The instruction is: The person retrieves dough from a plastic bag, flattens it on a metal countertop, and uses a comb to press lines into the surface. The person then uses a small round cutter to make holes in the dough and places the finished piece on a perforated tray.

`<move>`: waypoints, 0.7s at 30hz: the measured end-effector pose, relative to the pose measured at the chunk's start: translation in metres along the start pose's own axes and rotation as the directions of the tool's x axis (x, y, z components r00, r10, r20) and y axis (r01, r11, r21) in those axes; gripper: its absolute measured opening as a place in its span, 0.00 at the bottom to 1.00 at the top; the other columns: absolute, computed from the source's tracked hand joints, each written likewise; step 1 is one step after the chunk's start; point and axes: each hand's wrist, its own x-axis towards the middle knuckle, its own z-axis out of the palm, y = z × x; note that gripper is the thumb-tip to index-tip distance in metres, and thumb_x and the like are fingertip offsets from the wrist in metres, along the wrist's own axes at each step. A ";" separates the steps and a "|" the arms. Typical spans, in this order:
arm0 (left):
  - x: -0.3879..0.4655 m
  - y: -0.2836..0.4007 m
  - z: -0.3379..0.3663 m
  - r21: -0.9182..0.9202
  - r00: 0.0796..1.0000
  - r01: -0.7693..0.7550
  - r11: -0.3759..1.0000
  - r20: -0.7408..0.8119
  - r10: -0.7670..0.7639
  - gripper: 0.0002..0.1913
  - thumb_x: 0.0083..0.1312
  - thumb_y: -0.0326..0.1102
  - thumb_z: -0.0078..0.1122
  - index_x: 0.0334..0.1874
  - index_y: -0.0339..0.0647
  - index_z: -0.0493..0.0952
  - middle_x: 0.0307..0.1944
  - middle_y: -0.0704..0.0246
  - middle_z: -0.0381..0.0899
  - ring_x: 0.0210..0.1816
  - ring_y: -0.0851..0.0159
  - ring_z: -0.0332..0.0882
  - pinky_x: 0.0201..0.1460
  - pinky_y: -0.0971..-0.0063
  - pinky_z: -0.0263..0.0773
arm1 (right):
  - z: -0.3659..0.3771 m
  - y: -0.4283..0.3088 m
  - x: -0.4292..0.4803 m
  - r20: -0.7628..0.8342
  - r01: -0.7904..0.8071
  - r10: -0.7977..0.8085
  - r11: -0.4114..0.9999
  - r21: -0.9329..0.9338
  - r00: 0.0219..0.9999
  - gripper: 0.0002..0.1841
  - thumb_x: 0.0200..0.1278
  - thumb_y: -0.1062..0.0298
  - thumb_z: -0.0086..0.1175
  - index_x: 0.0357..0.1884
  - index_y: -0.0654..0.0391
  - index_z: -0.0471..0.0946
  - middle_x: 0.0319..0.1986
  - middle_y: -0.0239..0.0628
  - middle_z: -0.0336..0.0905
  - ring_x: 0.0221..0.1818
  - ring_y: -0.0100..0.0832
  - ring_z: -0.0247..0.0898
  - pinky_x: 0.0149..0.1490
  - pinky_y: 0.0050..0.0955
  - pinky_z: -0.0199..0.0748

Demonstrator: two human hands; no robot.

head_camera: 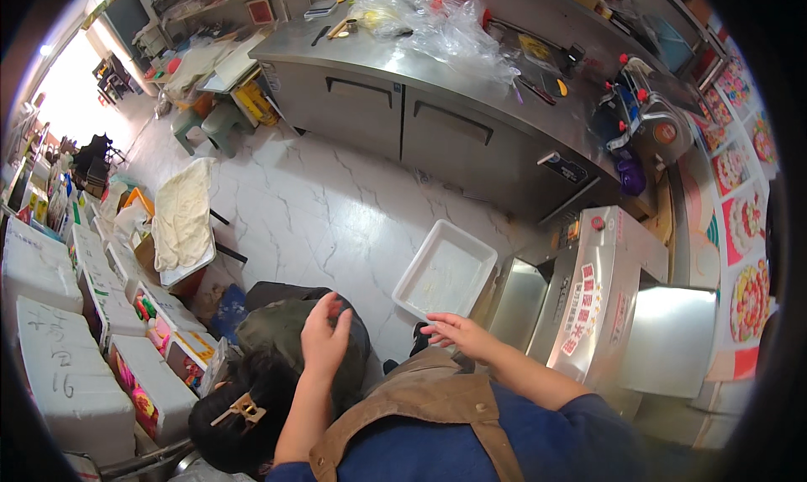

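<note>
My left hand (326, 334) is raised in front of me with its thumb apart from the fingers and nothing in it. It appears over the dark clothing (271, 327) of a person who is low down at my left, with a hair clip (241, 410) in their hair. My right hand (463, 336) reaches forward, also bare, its fingers loosely spread. Just beyond it a white plastic tub (410, 264) rests on the floor with small pale bits on its bottom. A stainless-steel dough-sheeting machine (583, 299) bearing writing stands to the right of this hand.
Stacked foam boxes (72, 365) line the left side. A cream cloth (183, 217) lies over a small stand. Ahead runs a stainless-steel counter (365, 63) with plastic bags (435, 28) and a slicer (656, 126) on it. Green stools (217, 129) stand at its left end.
</note>
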 end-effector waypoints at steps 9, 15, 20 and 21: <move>0.084 0.079 0.144 -0.032 0.645 -0.685 0.728 0.437 0.626 0.26 0.64 0.40 0.56 0.65 0.39 0.70 0.68 0.55 0.66 0.68 0.45 0.63 0.67 0.54 0.60 | -0.029 -0.088 0.085 0.158 -0.084 -0.139 0.433 0.897 0.978 0.40 0.71 0.32 0.30 0.72 0.55 0.56 0.69 0.45 0.59 0.66 0.44 0.63 0.71 0.40 0.57; 0.188 0.005 0.149 0.285 0.942 -0.274 0.919 0.270 0.198 0.36 0.63 0.48 0.60 0.69 0.35 0.62 0.69 0.46 0.60 0.70 0.44 0.58 0.71 0.54 0.55 | -0.096 -0.158 0.088 0.040 0.185 -0.369 0.552 0.813 0.929 0.38 0.72 0.33 0.29 0.68 0.55 0.63 0.66 0.44 0.64 0.64 0.41 0.64 0.69 0.39 0.58; 0.235 -0.048 0.134 0.230 0.952 -0.085 0.969 0.305 0.011 0.37 0.62 0.47 0.63 0.68 0.33 0.63 0.68 0.44 0.61 0.70 0.44 0.58 0.70 0.57 0.57 | -0.117 -0.182 0.152 -0.090 0.158 -0.131 0.739 0.655 0.987 0.27 0.75 0.44 0.37 0.61 0.55 0.69 0.57 0.39 0.73 0.51 0.31 0.71 0.57 0.32 0.68; 0.247 -0.059 0.131 0.204 0.953 -0.043 0.978 0.303 -0.021 0.37 0.61 0.47 0.63 0.68 0.33 0.63 0.68 0.45 0.62 0.70 0.45 0.59 0.70 0.58 0.58 | -0.118 -0.186 0.169 -0.071 0.138 -0.120 0.763 0.631 0.990 0.25 0.75 0.45 0.38 0.60 0.54 0.69 0.56 0.38 0.74 0.50 0.30 0.71 0.56 0.31 0.69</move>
